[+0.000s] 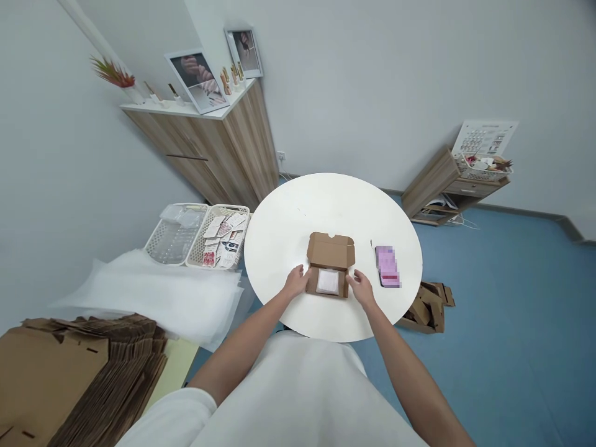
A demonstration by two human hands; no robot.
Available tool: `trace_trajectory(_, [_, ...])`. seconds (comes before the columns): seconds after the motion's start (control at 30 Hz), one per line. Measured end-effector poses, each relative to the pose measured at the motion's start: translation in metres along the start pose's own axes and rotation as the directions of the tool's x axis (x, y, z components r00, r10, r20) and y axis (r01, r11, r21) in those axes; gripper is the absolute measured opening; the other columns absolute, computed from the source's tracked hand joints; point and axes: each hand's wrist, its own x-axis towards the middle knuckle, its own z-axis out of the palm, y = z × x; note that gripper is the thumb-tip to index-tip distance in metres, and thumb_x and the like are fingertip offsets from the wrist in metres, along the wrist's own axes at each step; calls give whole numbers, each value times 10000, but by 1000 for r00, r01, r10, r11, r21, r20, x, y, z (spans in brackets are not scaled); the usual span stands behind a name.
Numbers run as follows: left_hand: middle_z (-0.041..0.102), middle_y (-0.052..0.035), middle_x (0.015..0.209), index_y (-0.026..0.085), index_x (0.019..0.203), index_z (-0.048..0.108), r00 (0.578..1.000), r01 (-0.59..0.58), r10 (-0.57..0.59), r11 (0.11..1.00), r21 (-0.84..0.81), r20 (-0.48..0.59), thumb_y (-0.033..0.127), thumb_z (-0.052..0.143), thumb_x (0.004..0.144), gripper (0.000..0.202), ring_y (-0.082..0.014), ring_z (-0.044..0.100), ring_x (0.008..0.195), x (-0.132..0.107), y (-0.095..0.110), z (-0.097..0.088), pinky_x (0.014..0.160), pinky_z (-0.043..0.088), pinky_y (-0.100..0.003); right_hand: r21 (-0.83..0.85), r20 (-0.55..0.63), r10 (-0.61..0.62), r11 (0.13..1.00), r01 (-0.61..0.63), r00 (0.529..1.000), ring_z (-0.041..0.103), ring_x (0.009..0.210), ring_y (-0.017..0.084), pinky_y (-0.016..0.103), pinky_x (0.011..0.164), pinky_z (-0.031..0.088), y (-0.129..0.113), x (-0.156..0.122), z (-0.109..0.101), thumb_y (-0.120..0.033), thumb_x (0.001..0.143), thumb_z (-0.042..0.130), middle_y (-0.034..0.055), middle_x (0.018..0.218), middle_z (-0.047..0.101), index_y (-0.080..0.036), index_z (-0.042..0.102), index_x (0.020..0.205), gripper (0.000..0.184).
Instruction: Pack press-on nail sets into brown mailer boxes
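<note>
Currently, brown cardboard box [331,252], lid up, on round white table [335,198]; flat whitish packet [328,281] inside. Left hand [296,281] and right hand [362,288] at its side walls; can't tell if gripping.

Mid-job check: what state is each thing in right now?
Brown box: lid open
White packet: lying inside the box
Left hand: open, at the box's left side
Right hand: open, at its right side
Phone: screen up, lit
Cards: loosely piled
Flat cartons: stacked
Tall cabinet: closed
Drawer at right: shut
</note>
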Motion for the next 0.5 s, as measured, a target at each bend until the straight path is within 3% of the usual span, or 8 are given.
trace_trajectory(0.1, [414,-119,1289,166,1221,395,999,27,-17,980,-199,51,554,280,814,573,-198,461,1110,17,20,-13,837,390,-284,222,84,61,972,-79,995,454,1114,210,341,849,407,-14,23,-11,-572,713,434,84,1284,425,-221,415,1211,610])
trace_trajectory(0.23, [438,-131,1269,161,1274,336,983,97,-35,934,-344,182,615,140,805,681,-211,456,1122,27,41,-21,809,407,-297,377,259,82,909,-178,962,519,1042,183,373,816,420,-32,39,-14,-594,780,273,53,1196,521,-287,364,1235,556])
trace_trajectory(0.33, [421,-143,1279,127,1296,298,969,128,-33,915,-382,244,645,96,783,756,-216,441,1137,27,46,-22,826,402,-299,389,299,25,910,-145,954,518,1043,178,367,815,414,-41,37,-11,-571,793,271,37,1194,524,-309,366,1233,520])
trace_trajectory(0.5, [357,-110,1330,139,1278,339,975,86,10,904,-419,221,649,3,766,797,-212,397,1175,27,42,-26,850,393,-303,384,286,-102,923,-16,953,431,1140,174,362,859,372,-50,28,-13,-489,814,277,-6,1262,458,-324,423,1197,442])
